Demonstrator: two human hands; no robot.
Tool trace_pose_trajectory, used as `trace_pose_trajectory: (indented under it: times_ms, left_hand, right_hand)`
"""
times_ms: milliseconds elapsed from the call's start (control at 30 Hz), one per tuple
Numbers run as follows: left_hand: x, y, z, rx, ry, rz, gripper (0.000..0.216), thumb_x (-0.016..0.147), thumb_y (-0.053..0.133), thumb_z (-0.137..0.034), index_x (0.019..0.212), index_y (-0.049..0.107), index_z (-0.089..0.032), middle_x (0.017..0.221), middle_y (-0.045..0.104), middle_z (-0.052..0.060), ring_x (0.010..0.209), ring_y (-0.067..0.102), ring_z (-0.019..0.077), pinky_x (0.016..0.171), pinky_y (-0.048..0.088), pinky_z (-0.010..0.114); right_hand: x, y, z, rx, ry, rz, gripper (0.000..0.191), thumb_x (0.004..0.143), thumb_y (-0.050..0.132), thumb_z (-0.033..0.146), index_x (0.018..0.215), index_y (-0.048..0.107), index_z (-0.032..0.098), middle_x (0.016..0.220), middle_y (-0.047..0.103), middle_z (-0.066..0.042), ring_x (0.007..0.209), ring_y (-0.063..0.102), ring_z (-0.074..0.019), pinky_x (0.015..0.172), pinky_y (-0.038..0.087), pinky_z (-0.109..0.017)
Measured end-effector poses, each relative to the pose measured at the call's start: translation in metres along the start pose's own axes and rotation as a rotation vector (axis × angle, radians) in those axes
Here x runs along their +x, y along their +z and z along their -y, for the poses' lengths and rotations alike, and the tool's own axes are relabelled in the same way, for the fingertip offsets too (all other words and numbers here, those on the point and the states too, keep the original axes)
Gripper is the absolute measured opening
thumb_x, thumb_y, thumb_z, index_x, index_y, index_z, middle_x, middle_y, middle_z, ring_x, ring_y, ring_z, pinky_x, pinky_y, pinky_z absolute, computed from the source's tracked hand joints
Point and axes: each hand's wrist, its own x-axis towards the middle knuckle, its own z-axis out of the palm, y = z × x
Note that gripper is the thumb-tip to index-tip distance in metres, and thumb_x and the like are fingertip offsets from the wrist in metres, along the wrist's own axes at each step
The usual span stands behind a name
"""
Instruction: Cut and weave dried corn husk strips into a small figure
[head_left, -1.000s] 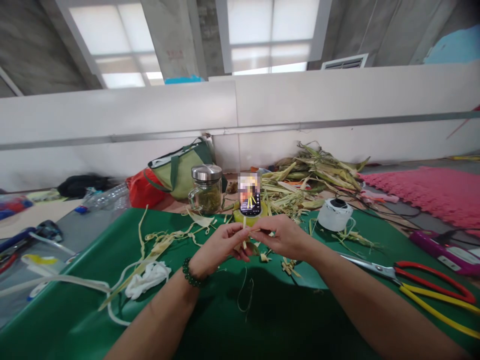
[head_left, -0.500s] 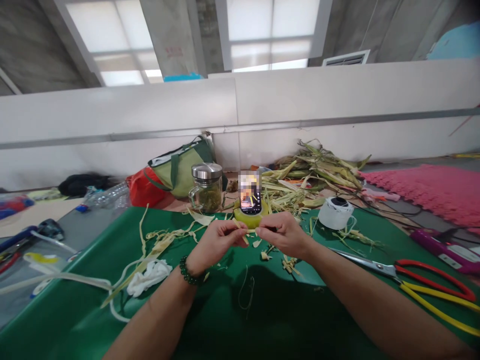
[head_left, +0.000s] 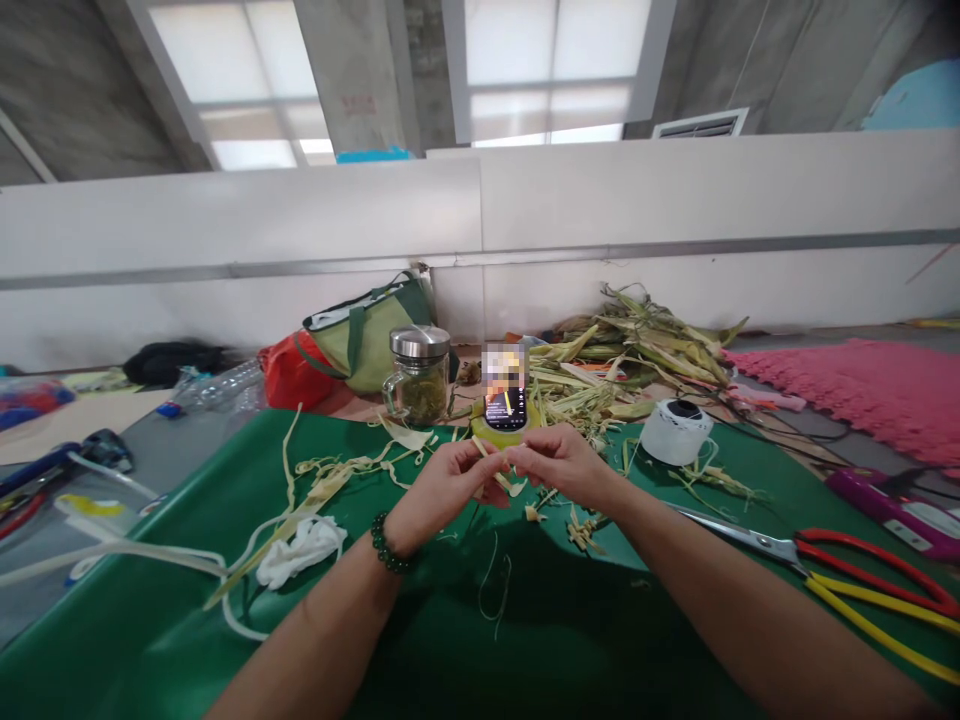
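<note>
Between my two hands, above the green mat (head_left: pixel 450 640), is a thin pale strip of corn husk (head_left: pixel 480 445). My left hand (head_left: pixel 457 485), with a green bead bracelet at the wrist, pinches the strip between thumb and fingers. My right hand (head_left: pixel 562 463) is also closed in a pinch, its fingertips touching those of the left; the end it grips is mostly hidden. Just beyond the hands a phone (head_left: pixel 505 395) with a lit screen leans in a yellow-green round holder (head_left: pixel 487 432). Small husk scraps (head_left: pixel 581 530) and a loose loop of thread (head_left: pixel 495 590) lie near.
Red-and-yellow-handled scissors (head_left: pixel 787 550) and a white thread spool (head_left: pixel 676 432) lie to the right. A glass jar (head_left: pixel 420 385) and a husk pile (head_left: pixel 637 345) stand behind. Husk strips (head_left: pixel 330 480) and a white cloth (head_left: pixel 300 552) are left.
My hands have come together, the right fingertips now meeting the left ones at the strip. The whole view has shifted slightly; the things on the mat stay in place.
</note>
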Motion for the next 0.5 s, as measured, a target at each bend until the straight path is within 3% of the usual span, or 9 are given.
trace_pose_trajectory:
  times_ms: [67,167,267,400,500]
  left_hand:
    - [-0.001,0.000,0.000,0.049,0.014,0.024,0.043,0.068,0.063,-0.057,0.069,0.060,-0.014,0.062,0.065,0.001,0.054,0.063,0.0143,0.055,0.051,0.025]
    - [-0.003,-0.001,-0.001,0.140,0.055,0.076,0.040,0.074,0.059,-0.053,0.067,0.061,-0.014,0.054,0.062,0.001,0.051,0.061,0.0141,0.054,0.049,0.024]
    - [-0.003,-0.003,0.000,0.179,0.105,0.060,0.038,0.077,0.058,-0.049,0.063,0.060,-0.014,0.050,0.060,0.001,0.052,0.061,0.0147,0.056,0.048,0.024]
    - [0.002,-0.003,0.004,0.119,0.143,-0.068,0.032,0.077,0.058,-0.047,0.070,0.055,-0.016,0.053,0.061,-0.001,0.051,0.059,0.0129,0.054,0.046,0.023]
    - [0.002,0.001,0.004,0.074,0.169,-0.041,0.031,0.077,0.058,-0.048,0.072,0.053,-0.017,0.054,0.059,-0.002,0.049,0.056,0.0116,0.050,0.043,0.022]
  right_hand:
    - [-0.002,0.003,0.003,-0.025,-0.050,0.008,0.042,0.082,0.050,0.042,0.051,0.052,0.015,0.044,0.045,0.003,0.042,0.041,-0.0067,0.041,0.031,-0.019]
    - [-0.006,0.006,0.004,-0.082,-0.105,-0.100,0.042,0.083,0.049,0.036,0.047,0.051,0.015,0.044,0.045,0.003,0.042,0.041,-0.0063,0.042,0.030,-0.019]
    - [-0.005,0.008,0.000,-0.045,-0.044,-0.174,0.043,0.083,0.049,0.041,0.049,0.053,0.015,0.042,0.044,0.003,0.040,0.040,-0.0062,0.040,0.030,-0.018]
    - [0.001,0.009,-0.006,0.062,0.147,-0.008,0.050,0.081,0.046,0.055,0.055,0.057,0.014,0.043,0.049,0.001,0.036,0.041,-0.0068,0.036,0.032,-0.018]
    - [0.000,0.010,-0.005,0.031,0.103,0.095,0.047,0.082,0.049,0.052,0.057,0.058,0.014,0.049,0.053,0.000,0.040,0.044,-0.0071,0.038,0.034,-0.018]
